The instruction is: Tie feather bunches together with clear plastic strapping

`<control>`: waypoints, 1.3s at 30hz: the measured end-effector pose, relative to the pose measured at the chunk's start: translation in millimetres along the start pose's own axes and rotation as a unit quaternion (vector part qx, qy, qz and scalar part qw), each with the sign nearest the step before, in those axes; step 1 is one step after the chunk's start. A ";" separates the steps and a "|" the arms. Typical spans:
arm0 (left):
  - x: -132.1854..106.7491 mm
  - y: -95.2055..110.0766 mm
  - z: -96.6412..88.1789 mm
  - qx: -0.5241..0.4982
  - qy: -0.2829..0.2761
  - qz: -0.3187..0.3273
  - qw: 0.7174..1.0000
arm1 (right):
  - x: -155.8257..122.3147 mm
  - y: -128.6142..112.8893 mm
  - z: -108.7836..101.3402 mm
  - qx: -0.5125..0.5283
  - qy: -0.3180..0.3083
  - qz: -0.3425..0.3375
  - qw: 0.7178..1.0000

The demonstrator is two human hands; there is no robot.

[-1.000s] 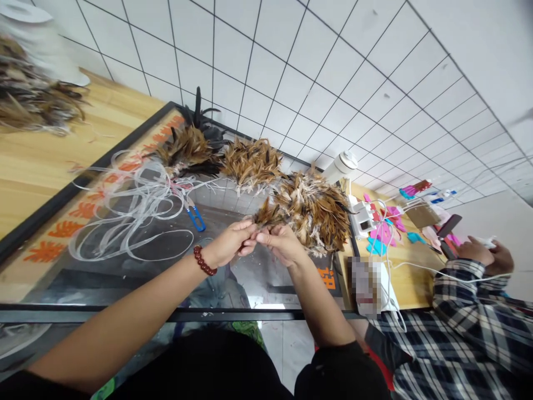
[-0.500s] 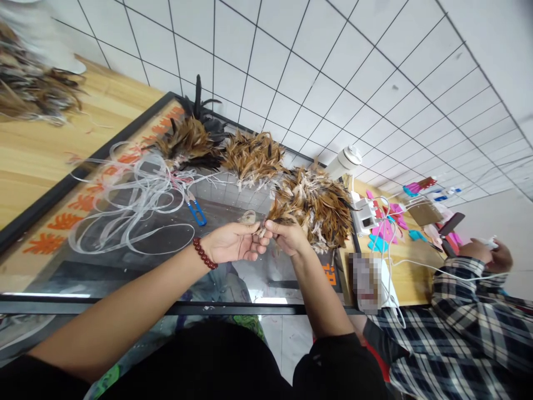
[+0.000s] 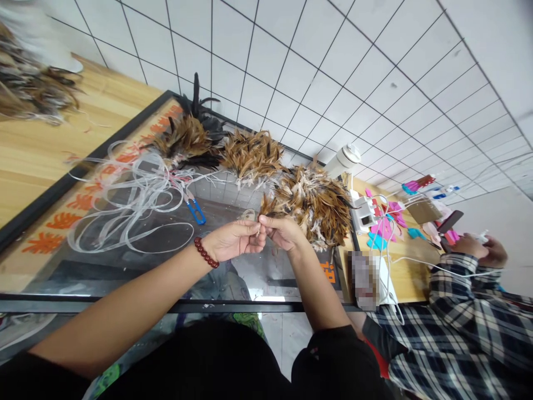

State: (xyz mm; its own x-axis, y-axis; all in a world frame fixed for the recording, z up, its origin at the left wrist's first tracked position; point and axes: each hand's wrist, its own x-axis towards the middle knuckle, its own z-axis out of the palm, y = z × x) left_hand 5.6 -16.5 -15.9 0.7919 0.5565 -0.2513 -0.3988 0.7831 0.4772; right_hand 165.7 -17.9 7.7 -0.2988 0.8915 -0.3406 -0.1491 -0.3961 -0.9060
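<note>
My left hand (image 3: 233,240), with a dark red bead bracelet (image 3: 205,253) at the wrist, meets my right hand (image 3: 285,232) above the glass tabletop. Thumbs and fingers of both are pinched together on a small feather (image 3: 257,232); only a pale bit of it shows, the rest is hidden by the fingers. Just beyond my right hand lies a large heap of brown feathers (image 3: 320,205). Behind it are a second brown bunch (image 3: 252,155) and a bunch with long black plumes (image 3: 187,136). Blue-handled thread snips (image 3: 195,210) lie left of the hands.
Loops of clear ribbon (image 3: 137,194) spread over the table's left part. A white bottle (image 3: 343,160) stands behind the heap. Power sockets (image 3: 363,214) with white cables are at right, beside a person in a checked shirt (image 3: 453,294). More feathers (image 3: 37,89) lie far left.
My right hand has turned slightly and its fingertips have shifted a little left against my left hand's. Less of the feather shows now. The view has moved slightly.
</note>
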 end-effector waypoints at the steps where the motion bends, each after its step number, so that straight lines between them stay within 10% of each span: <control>1: 1.7 -0.6 -0.2 -0.012 0.033 0.029 0.999 | -0.8 1.8 0.6 -0.024 0.027 -0.045 0.998; 6: 7.6 -2.6 -0.8 -0.060 0.134 0.109 0.983 | -11.3 16.0 5.7 -0.337 0.172 -0.271 0.885; 10: 6.9 -3.8 1.0 -0.045 0.157 0.104 0.981 | -14.9 21.0 13.8 -0.485 0.213 -0.314 0.788; 18: 5.5 3.7 3.6 -0.018 0.214 0.187 0.959 | -21.9 -6.9 -21.6 -0.503 0.260 -0.273 0.777; 27: 5.2 5.2 3.6 -0.015 0.232 0.196 0.953 | -45.1 -0.2 -30.0 -0.659 0.217 -0.033 0.720; 39: 2.2 2.7 11.0 0.078 0.265 0.170 0.946 | -51.1 2.1 -18.3 -0.643 0.133 -0.206 0.726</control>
State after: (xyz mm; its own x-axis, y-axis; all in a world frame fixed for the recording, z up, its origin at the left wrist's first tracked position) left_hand 11.4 -16.2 -5.9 0.2716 0.8619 -0.4283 -0.4825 0.5070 0.7143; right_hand 197.9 -60.3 18.6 -0.2597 0.9549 0.1439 0.8796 0.2954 -0.3728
